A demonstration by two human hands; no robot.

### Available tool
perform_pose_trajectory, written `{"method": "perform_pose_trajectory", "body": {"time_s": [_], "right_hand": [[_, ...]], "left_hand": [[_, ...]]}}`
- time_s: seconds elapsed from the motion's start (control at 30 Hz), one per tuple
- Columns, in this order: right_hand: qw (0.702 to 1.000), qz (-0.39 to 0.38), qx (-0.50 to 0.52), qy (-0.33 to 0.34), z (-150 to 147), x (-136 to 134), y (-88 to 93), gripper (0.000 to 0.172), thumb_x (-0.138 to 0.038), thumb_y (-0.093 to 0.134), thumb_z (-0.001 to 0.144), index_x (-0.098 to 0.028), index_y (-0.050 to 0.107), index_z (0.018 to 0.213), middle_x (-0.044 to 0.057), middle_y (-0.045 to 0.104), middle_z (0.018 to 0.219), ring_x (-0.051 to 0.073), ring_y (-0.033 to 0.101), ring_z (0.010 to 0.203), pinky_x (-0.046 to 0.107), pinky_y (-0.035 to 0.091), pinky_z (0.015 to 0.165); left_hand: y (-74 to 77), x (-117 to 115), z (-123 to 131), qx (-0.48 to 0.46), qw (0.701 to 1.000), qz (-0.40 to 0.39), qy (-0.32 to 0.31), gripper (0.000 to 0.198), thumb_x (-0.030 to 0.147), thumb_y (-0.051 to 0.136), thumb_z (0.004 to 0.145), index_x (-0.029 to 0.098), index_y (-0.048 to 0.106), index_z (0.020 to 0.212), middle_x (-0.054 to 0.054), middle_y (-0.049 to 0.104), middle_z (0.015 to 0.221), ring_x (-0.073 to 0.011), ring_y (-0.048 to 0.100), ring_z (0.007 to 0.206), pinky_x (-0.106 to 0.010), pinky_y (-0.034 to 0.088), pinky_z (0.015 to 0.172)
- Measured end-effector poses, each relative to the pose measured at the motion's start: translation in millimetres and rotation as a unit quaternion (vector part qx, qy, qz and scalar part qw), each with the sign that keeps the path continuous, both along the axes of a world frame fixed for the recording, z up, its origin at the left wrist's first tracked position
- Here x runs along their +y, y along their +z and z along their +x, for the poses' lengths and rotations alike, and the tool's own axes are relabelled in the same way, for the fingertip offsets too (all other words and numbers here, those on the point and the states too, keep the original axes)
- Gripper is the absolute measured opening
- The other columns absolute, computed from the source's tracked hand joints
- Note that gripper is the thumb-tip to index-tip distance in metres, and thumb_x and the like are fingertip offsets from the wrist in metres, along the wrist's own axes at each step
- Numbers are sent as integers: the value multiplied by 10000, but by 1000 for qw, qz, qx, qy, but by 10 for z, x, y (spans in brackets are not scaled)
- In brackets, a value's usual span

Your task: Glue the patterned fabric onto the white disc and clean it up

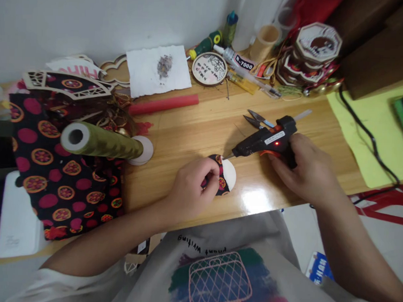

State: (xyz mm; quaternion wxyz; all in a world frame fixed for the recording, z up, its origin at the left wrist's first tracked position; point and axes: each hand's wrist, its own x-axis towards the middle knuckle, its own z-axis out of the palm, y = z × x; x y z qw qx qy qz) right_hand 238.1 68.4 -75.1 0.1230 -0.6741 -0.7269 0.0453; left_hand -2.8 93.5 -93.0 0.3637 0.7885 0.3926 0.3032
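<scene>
Pinching the disc (230,174) against the surface (195,128), the left hand (190,190) steadies its edge for the glue gun (261,142) clenched in the right hand (306,170).

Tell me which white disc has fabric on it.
The disc in the left hand, at the glue gun tip: dark patterned fabric wraps part of it. The other disc, beside the olive roll, shows plain white.

Wooden table (189,128) carries patterned fabric (64,194), red stick (163,104), scissors (257,119).
</scene>
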Motion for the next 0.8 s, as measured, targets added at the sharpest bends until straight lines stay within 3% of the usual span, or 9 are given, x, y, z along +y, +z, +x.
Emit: {"method": "perform_pose_trajectory", "body": {"time_s": [0.4,0.63,0.8], "right_hand": [[1000,10,18,16,2,21,-57,176,-370,444,837,-206,429,773,42,479,662,163,421,520,286,317,463],[995,30,72,-60,77,-113,55,270,-459,533,757,-202,450,767,4,465,607,137,420,494,264,327,462],[979,-5,95,-178,186,-369,45,459,-520,574,676,-165,532,964,16,557,639,172,508,522,277,375,479]], "left_hand": [[7,-12,0,6,1000,-19,12,125,67,514,764,192,516,765,25,603,689,-104,566,652,-231,428,609],[25,-40,9,39,999,-11,23,119,76,495,774,191,517,755,32,579,660,-91,536,595,-213,412,564],[89,-58,-10,84,994,64,-3,28,170,539,829,176,526,852,-4,622,737,-125,587,683,-249,478,627]]}}
